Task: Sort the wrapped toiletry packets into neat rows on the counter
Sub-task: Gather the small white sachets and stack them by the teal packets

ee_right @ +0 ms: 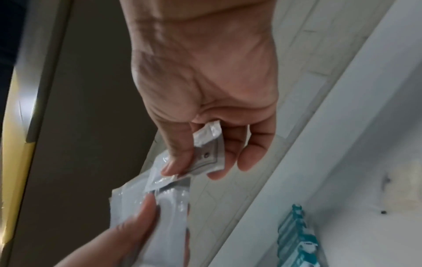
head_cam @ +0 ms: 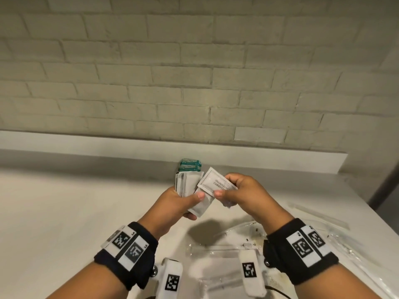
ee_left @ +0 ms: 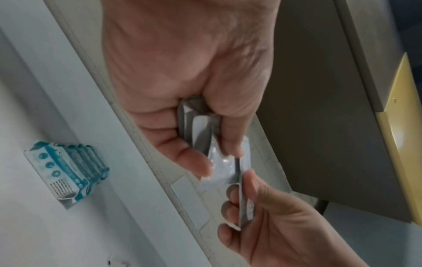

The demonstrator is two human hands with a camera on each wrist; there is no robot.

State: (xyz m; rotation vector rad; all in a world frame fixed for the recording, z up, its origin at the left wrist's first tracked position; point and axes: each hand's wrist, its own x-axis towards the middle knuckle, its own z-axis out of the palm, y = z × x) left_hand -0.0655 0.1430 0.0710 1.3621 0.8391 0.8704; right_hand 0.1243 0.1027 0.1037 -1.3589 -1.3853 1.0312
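Note:
My left hand (head_cam: pixel 194 205) grips a fanned stack of white sachets (head_cam: pixel 187 184) above the counter, thumb on top. My right hand (head_cam: pixel 224 197) pinches one white sachet (head_cam: pixel 213 182), printed "shampoo with conditioner", which overlaps the stack's right edge. In the left wrist view the stack (ee_left: pixel 198 130) sits between thumb and fingers of the left hand (ee_left: pixel 217 160); the single sachet (ee_left: pixel 242 204) shows edge-on. The right wrist view shows the right hand (ee_right: pixel 194 168) holding that sachet (ee_right: pixel 210 150) beside the stack (ee_right: pixel 169 216). A row of teal packets (head_cam: pixel 190 166) stands at the counter's back.
The white counter (head_cam: pixel 86 212) runs to a low ledge under a brick wall (head_cam: pixel 194 72). Crumpled clear plastic bags (head_cam: pixel 237 238) lie on the counter below my hands and off to the right (head_cam: pixel 323 221). The teal packets (ee_left: pixel 68 171) stand upright, packed side by side.

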